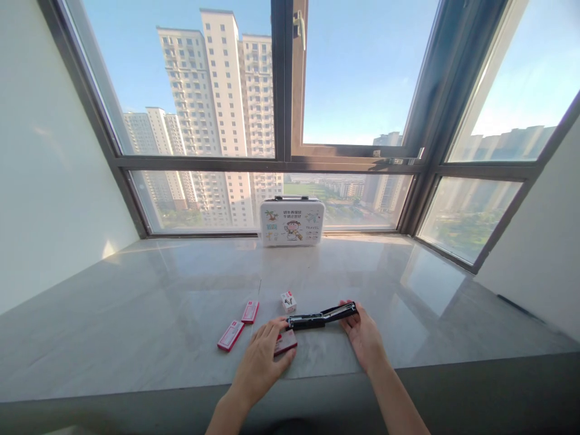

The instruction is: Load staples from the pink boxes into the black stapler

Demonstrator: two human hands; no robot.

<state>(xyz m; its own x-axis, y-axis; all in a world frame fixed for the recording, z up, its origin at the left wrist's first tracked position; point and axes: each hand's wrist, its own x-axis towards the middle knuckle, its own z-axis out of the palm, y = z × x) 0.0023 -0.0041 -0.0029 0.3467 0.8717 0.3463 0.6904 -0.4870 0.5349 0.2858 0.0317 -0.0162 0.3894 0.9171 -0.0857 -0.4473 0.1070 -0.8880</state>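
A black stapler lies folded wide open above the sill, its metal inner parts showing. My right hand is closed around its right end, fingers behind and thumb below. My left hand is at the stapler's left end, fingertips beside it. Between the thumb and fingers of that hand is a red-and-white staple box, partly hidden by the hand. Just beyond the stapler stands a small white box with a dark picture on it.
Two more red-and-white boxes, a nearer one and a farther one, lie left of my hands on the grey marble sill. Against the window stands a white case with cartoon prints and a dark handle. The sill's front edge runs beneath my wrists.
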